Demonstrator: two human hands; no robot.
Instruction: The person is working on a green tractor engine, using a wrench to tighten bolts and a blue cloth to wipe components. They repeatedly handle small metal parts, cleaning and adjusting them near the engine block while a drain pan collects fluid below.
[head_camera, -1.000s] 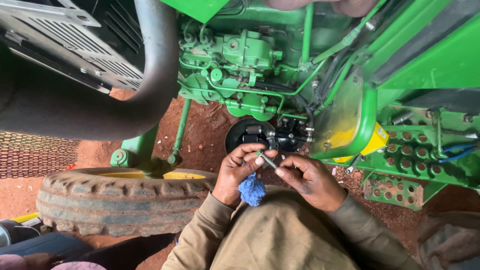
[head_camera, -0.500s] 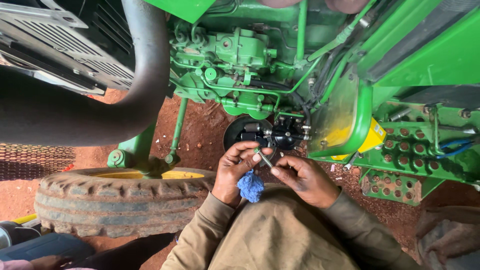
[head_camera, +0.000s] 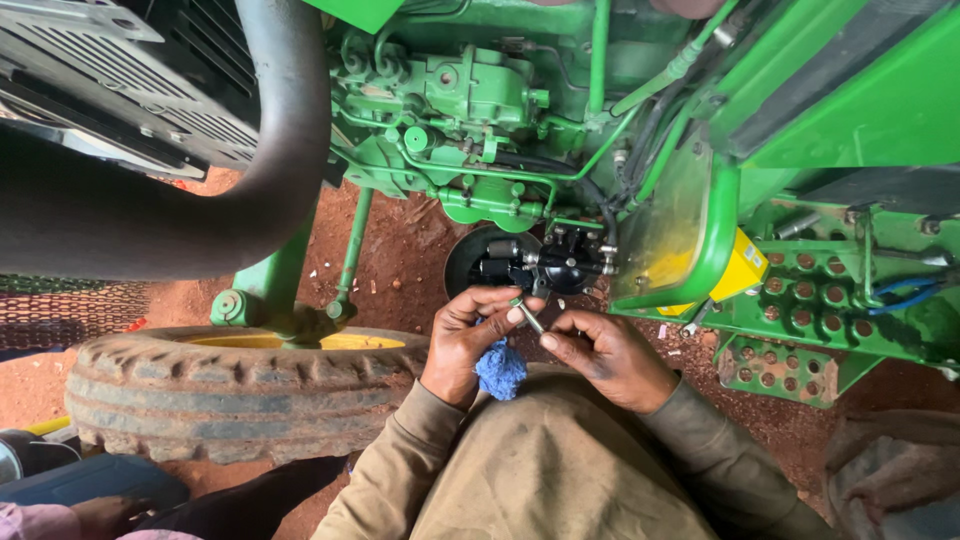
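Note:
My left hand (head_camera: 465, 340) holds a crumpled blue cloth (head_camera: 500, 368) against the palm, and its fingertips pinch one end of a small metal bolt (head_camera: 528, 316). My right hand (head_camera: 605, 355) pinches the bolt's other end. Both hands are close together over my lap, just below a black engine part (head_camera: 545, 262) that hangs under the green tractor engine (head_camera: 470, 110). The bolt is tilted between the fingertips and partly hidden by them.
A worn tractor front tyre (head_camera: 230, 395) with a yellow rim lies to my left. A thick black exhaust pipe (head_camera: 270, 150) curves at top left. A green perforated step plate (head_camera: 800, 300) is on the right. Red dirt ground (head_camera: 410, 250) lies below. Another person's hand (head_camera: 100, 515) shows at bottom left.
The view has shifted slightly. Both hands stay together on the small bolt, with the fingers working it a little; the cloth remains in my left hand.

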